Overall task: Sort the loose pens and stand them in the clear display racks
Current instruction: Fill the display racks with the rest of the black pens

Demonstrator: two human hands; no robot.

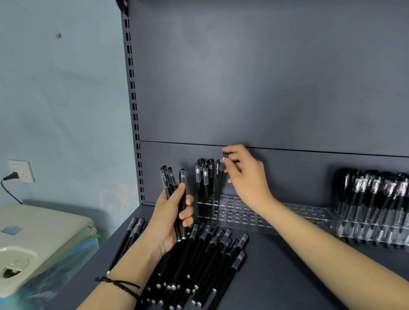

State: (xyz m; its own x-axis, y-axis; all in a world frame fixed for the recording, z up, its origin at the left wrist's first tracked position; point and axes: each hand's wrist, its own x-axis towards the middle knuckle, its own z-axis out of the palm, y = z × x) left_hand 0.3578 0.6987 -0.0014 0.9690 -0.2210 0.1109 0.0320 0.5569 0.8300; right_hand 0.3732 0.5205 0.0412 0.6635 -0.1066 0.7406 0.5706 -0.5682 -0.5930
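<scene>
A heap of loose black pens (200,265) lies on the dark shelf in front of me. My left hand (171,219) grips a small bundle of black pens (172,180) upright above the heap. My right hand (245,174) pinches the cap end of one black pen (220,175) that stands in the left end of a clear display rack (262,214). Several pens (205,178) stand in that rack beside it. A second clear rack (383,230) at the right is full of black pens.
The grey shelf back panel (266,79) rises behind the racks, with a slotted upright (135,111) at its left. Left of the shelf sits a beige device (31,242) on a blue box, below a wall socket (21,170) with a plug.
</scene>
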